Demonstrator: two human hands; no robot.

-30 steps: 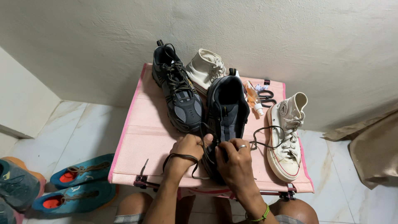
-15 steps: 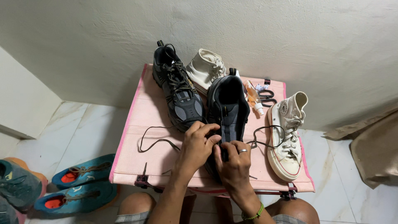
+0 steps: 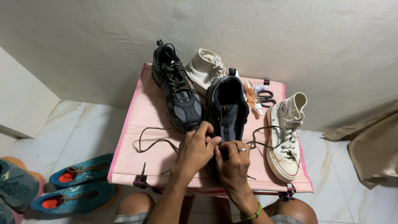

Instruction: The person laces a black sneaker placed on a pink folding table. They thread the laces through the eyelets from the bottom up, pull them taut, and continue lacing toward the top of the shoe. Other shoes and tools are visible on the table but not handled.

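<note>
Pinching a dark lace (image 3: 157, 141) at the near end of the unlaced black shoe (image 3: 227, 112), both the left hand (image 3: 195, 151) and right hand (image 3: 233, 166) work mid-desk (image 3: 137, 161), with bare pink surface open leftward to the edge.

black shoe (image 3: 227, 108) toe: hidden under both hands | teal shoes (image 3: 78, 186): partly hidden by table edge | knees: cut off below

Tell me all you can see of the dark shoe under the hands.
The dark shoe is black with grey panels, low-cut, upright on the pink table, heel toward the wall. Its upper part is unlaced; a dark lace trails off to both sides. The left hand and right hand pinch at its toe end.
</note>
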